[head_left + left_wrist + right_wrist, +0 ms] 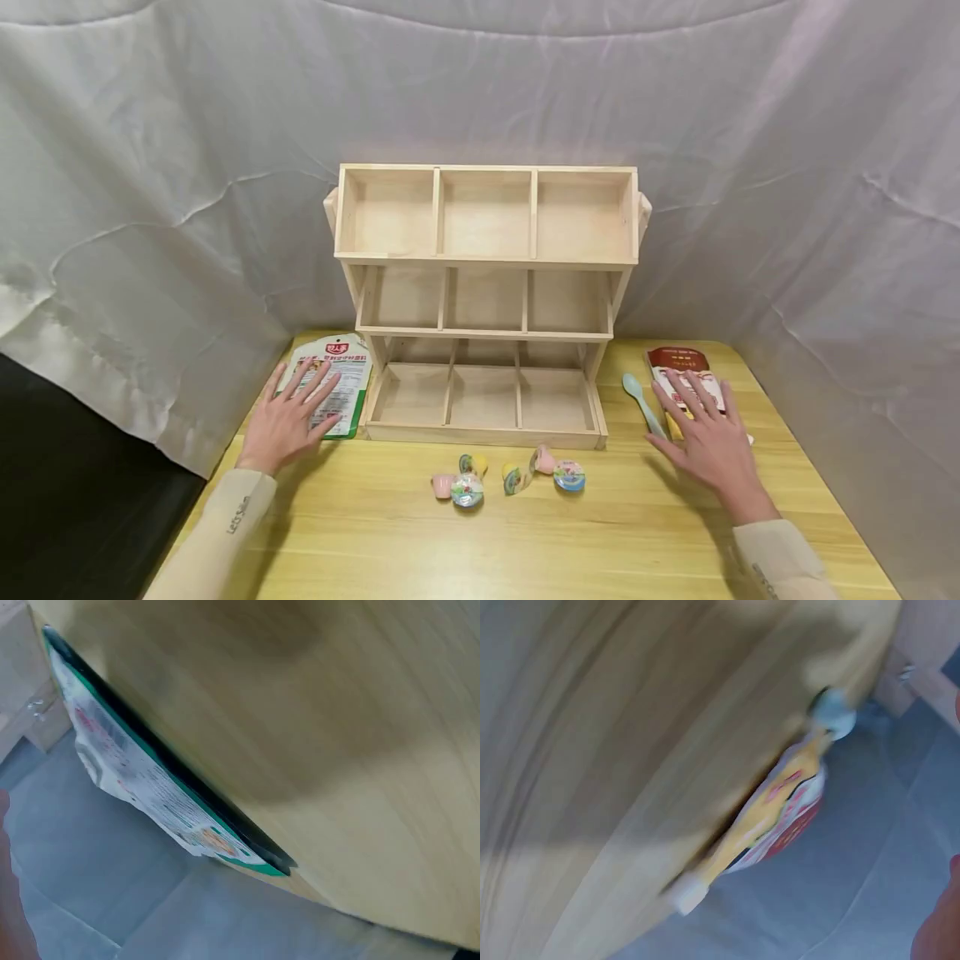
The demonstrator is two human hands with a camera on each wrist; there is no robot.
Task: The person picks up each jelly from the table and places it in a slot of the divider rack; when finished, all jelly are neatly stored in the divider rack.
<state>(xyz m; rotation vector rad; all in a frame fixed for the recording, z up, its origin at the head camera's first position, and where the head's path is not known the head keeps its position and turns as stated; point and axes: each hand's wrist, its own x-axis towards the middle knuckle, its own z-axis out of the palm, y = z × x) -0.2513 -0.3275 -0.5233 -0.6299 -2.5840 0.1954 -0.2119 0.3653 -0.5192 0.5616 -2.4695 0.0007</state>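
Note:
My left hand [283, 427] is held with fingers spread over a white and green printed packet [352, 392], covering part of it. In the left wrist view that packet [150, 765] lies on the table, with a bit of the hand at the left edge. On the other side my right hand [708, 442], fingers also spread, is over a maroon, white and yellow pouch [678, 358]. The right wrist view shows this pouch [776, 814] with a white piece at one end. Beside it lies a pale blue spoon [637, 398]. Neither hand grips anything.
A three-tier wooden rack [483, 435] with divided compartments stands at the back centre. In front of it lie several small cups with printed lids, among them a pink cup [442, 486] and a blue one [569, 476]. Grey curtain [480, 92] surrounds the wooden table [480, 550].

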